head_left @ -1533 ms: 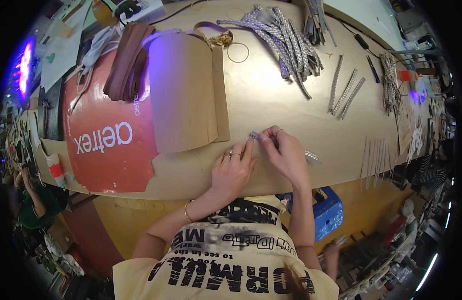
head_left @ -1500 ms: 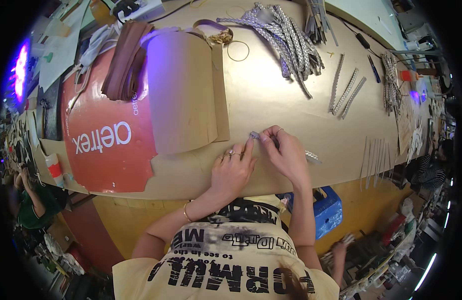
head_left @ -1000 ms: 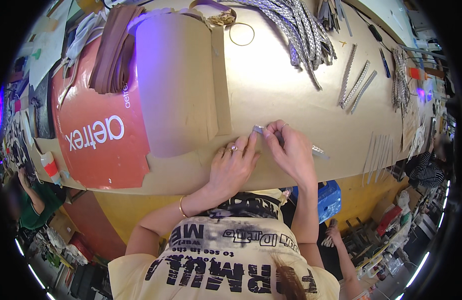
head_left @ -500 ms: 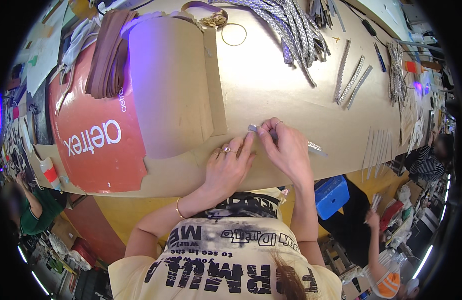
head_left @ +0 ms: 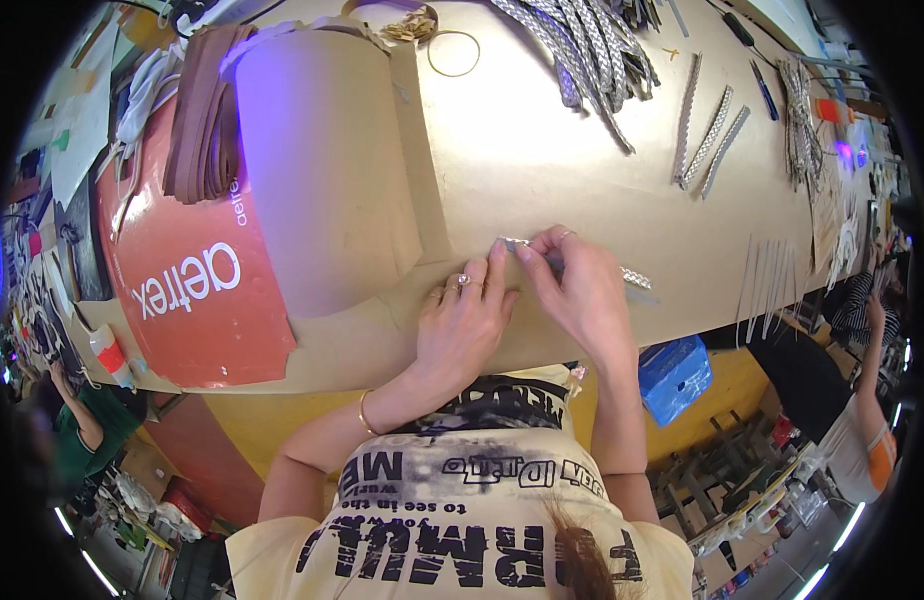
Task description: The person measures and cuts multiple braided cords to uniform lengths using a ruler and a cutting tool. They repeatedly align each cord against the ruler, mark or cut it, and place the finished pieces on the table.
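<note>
A short silver braided strap (head_left: 636, 279) with a thin grey strip (head_left: 644, 297) along it lies under my right hand (head_left: 587, 295). My right thumb and fingers close on the strap near its left end, and its other end sticks out past the palm on the right. My left hand (head_left: 464, 322) rests on the brown table covering, fingers stretched out. Its index fingertip touches the strap's left end. Most of the strap's middle is hidden by my right hand.
Left of my hands stand a curved brown board (head_left: 322, 170), a red cardboard sheet (head_left: 207, 290) and folded brown strips (head_left: 204, 120). Ahead lie bundled silver braids (head_left: 582, 50). Cut braided pieces (head_left: 707, 137), a dark blue pen-like tool (head_left: 765, 90) and thin grey strips (head_left: 765, 285) lie right.
The view has shifted a little. Silver braid now shows at the strap's left end, where a grey end showed before. My hands stay close together; a person's arm at far right has risen.
</note>
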`<state>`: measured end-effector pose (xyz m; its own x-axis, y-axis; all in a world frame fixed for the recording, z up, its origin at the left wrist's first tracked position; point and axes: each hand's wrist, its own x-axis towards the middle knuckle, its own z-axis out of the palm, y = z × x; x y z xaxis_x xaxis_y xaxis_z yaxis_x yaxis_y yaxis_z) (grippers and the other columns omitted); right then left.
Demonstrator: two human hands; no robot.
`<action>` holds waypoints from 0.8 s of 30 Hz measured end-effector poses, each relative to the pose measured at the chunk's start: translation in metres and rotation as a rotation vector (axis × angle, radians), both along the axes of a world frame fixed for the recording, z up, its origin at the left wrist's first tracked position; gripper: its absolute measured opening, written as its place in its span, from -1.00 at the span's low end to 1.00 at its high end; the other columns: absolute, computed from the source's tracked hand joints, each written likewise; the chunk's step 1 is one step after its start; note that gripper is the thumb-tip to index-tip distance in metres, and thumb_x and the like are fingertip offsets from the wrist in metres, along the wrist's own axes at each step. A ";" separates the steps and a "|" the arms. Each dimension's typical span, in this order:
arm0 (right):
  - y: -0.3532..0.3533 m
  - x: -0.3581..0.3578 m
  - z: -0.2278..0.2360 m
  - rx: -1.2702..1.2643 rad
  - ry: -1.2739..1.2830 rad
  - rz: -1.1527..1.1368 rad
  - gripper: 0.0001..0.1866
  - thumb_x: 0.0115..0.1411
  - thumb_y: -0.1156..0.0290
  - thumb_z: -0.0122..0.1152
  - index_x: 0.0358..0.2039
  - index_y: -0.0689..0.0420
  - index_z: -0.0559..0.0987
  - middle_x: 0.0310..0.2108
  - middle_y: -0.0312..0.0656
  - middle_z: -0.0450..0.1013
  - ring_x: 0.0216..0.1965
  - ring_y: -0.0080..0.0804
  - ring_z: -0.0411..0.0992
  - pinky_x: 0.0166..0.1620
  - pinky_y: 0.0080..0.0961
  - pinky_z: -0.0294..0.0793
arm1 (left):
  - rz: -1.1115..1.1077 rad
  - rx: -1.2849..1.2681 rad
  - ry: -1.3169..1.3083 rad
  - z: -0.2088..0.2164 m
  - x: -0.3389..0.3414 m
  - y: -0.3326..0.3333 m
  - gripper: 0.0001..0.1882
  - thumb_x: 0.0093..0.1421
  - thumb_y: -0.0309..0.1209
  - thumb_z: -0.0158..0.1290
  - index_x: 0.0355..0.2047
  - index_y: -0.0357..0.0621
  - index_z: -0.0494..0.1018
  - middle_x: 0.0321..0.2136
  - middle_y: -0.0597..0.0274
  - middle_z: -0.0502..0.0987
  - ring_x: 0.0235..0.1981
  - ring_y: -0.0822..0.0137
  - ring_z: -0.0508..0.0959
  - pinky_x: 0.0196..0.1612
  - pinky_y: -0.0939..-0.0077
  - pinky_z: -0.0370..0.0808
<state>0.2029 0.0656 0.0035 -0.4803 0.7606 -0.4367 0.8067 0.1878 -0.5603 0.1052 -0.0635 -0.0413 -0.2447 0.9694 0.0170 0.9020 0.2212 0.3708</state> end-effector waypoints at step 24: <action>0.009 0.023 -0.003 0.045 -0.030 -0.053 -0.74 0.24 0.20 0.24 -0.41 0.15 0.60 -0.70 -0.13 0.43 -0.66 -0.24 0.42 -0.48 -0.33 0.35 | -0.035 -0.091 0.086 0.006 0.002 0.003 -0.35 0.18 -0.22 0.17 0.23 -0.25 0.31 -0.21 0.13 0.47 -0.30 0.21 0.58 -0.25 0.39 0.55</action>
<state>0.2264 0.0744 0.0001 -0.4263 0.8037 -0.4152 0.8323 0.1687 -0.5280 0.1075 -0.0606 -0.0354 -0.2118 0.9759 -0.0520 0.9375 0.2179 0.2712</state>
